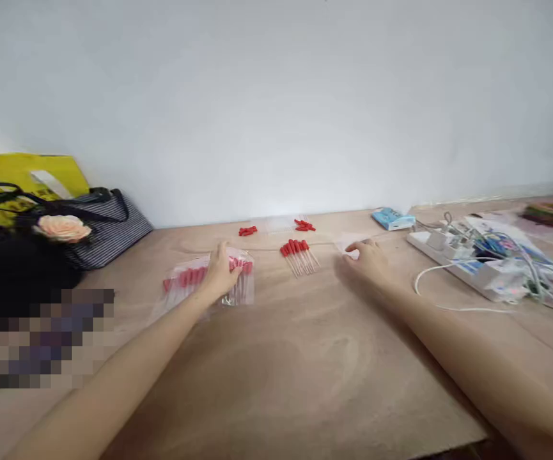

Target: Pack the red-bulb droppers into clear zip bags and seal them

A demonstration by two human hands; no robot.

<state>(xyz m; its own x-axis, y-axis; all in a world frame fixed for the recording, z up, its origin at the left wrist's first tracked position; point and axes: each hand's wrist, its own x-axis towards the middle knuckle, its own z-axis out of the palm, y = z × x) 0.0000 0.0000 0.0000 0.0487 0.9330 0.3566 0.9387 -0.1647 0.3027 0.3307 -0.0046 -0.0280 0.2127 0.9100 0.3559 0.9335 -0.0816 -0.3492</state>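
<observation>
At left centre my left hand point(221, 275) is closed on a clear plastic bag point(246, 287) holding red-capped sticks. It lies over more bagged sticks of the same kind point(185, 278). My right hand point(371, 260) pinches a thin clear plastic bag point(343, 243) near the table surface; its contents, if any, cannot be made out. Between my hands lies a fan of loose red-capped pale sticks point(300, 255). Behind them are two small piles of red caps, a left pile point(247, 231) and a right pile point(305, 225), with pale thin sticks point(280, 225) between.
A blue-and-white box point(393, 218) stands at the back right. Beside it a white power strip point(468, 265) with tangled cables spreads over the wooden table point(295, 370). At left are a striped bag point(108, 227), a yellow bag point(65, 169) and a peach flower point(62, 228).
</observation>
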